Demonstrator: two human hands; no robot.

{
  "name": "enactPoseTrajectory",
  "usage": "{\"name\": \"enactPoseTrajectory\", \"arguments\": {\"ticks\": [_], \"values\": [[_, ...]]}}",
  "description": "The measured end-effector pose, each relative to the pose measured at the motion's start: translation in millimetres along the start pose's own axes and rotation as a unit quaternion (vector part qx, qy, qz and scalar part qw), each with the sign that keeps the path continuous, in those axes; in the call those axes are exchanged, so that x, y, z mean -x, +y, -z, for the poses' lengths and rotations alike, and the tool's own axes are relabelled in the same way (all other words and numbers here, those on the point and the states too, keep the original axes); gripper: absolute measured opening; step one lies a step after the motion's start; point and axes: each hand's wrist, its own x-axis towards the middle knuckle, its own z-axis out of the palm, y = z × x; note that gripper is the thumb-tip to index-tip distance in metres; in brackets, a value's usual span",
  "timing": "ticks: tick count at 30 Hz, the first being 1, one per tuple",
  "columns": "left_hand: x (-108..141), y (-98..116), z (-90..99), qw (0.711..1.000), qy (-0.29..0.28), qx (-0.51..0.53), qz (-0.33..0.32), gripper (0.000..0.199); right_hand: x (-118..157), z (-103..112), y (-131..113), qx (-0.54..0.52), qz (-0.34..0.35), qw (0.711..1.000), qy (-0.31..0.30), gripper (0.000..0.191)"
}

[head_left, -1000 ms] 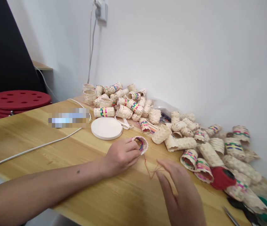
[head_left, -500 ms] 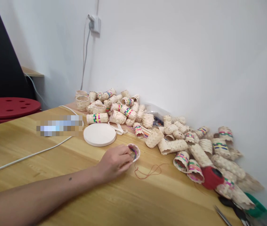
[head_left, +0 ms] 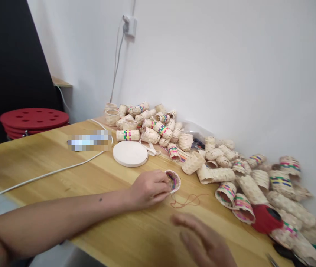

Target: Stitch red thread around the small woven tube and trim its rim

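My left hand (head_left: 150, 189) rests on the wooden table (head_left: 96, 226), its fingers closed on the near rim of a small woven basket (head_left: 176, 181). The basket's mouth faces me, with a pale whipped edge and coloured strips inside. My fingers hide part of it. A loose red thread (head_left: 189, 201) trails over the wood from beside the basket. Lower down, my right hand (head_left: 204, 241) hovers somewhat blurred, thumb and forefinger apart and nothing between them. It is apart from the basket and thread.
Several woven tubes (head_left: 217, 174) lie heaped along the wall. A red spool of thread (head_left: 266, 219) sits among them, near scissors (head_left: 271, 259) at the right edge. Behind my left hand lies a roll of white tape (head_left: 130, 153). A white cable (head_left: 54, 171) crosses the left side; red stools (head_left: 35, 118) stand beyond.
My right hand has come into view from the bottom. The whole scene has shifted right as the head turned left; my left hand keeps its hold on the basket.
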Motion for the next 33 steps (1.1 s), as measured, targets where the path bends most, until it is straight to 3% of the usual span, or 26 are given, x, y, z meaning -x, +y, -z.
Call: {"name": "enactPoseTrajectory", "arguments": {"ticks": [5,10,14,18,22,24,28,33], "values": [[-4,4,4.8,0.999,-0.02,-0.003,-0.025,0.023,-45,18,4,0.078,-0.031,0.996,0.002,0.03],[-2,3,4.8,0.998,-0.055,-0.014,-0.042,0.023,-73,6,-7,0.164,-0.049,0.978,-0.117,0.022],[0,1,3.2,0.994,-0.089,-0.036,-0.051,0.027,-78,-2,-12,0.153,-0.065,0.972,-0.168,0.02],[-1,3,4.2,0.994,-0.089,-0.028,-0.048,0.026,-83,0,-18,0.189,-0.069,0.97,-0.139,0.018],[-6,8,10.2,0.989,-0.123,0.009,-0.076,0.025,-98,20,-27,0.189,-0.037,0.981,-0.006,0.022],[-8,9,13.1,0.989,-0.122,0.016,-0.077,0.026,-105,31,-29,0.154,-0.007,0.988,0.016,0.023],[-10,3,15.3,0.996,-0.074,-0.006,-0.04,0.027,-102,35,-26,0.136,0.0,0.989,-0.055,0.02],[-8,-3,11.8,0.997,-0.055,-0.028,-0.039,0.026,-84,4,-22,0.181,-0.057,0.975,-0.113,0.019]]}}
